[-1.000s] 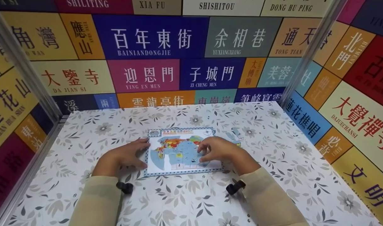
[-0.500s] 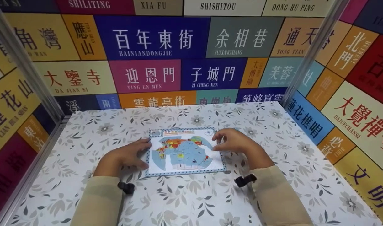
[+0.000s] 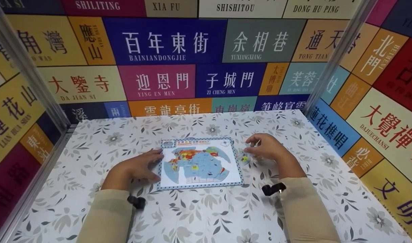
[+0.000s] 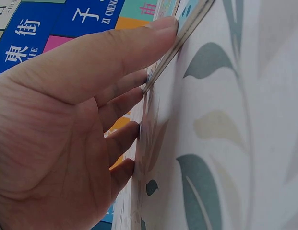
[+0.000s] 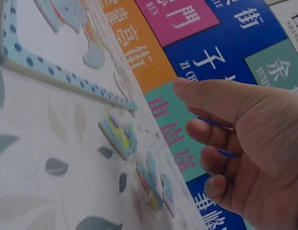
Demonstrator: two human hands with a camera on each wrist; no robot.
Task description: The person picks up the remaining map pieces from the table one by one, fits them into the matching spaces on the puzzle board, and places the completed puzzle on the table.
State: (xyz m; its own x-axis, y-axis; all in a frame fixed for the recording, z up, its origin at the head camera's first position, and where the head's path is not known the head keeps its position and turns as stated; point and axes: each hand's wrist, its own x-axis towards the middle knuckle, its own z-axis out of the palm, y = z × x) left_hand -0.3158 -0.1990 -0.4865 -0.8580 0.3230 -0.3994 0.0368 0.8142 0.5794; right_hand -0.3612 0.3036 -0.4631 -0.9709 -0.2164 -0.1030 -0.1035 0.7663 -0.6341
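A map jigsaw board (image 3: 200,185) with a blue dotted border lies flat on the table, its world map partly filled with pieces. My left hand (image 3: 138,167) rests at the board's left edge. In the left wrist view, its thumb (image 4: 158,36) lies on the rim and the other fingertips touch down along that side. Past the right edge, my right hand (image 3: 268,146) hovers with loosely bent fingers and nothing between them. Beneath it are a yellow-and-blue puzzle piece (image 5: 118,136) and, farther off, more loose puzzle pieces (image 5: 149,188).
A white tablecloth (image 3: 192,219) with grey leaves and flowers covers the table. Panels of coloured signs (image 3: 163,40) stand close behind it and at both sides, joined by metal posts (image 3: 327,64). Each wrist wears a black camera strap (image 3: 274,189).
My right hand has moved right, from over the map to beyond the board's right edge above the loose pieces. The left hand has stayed in place.
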